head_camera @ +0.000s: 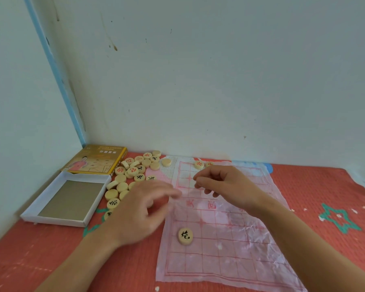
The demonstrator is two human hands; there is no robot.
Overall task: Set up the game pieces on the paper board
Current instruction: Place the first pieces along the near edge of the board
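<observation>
A thin translucent paper board with a red grid lies on the red cloth. One round wooden piece with a black character sits on its near left part. Two pieces with red characters stand at its far edge. A heap of loose wooden pieces lies left of the board. My left hand is blurred, hovering between the heap and the board's left edge, fingers loosely curled with nothing seen in them. My right hand hovers over the board's far part, fingers bent; I cannot see a piece in it.
A white open box tray lies at the left, with the yellow box lid behind it in the corner. Pale walls close off the back and left. Red patterned cloth extends to the right of the board.
</observation>
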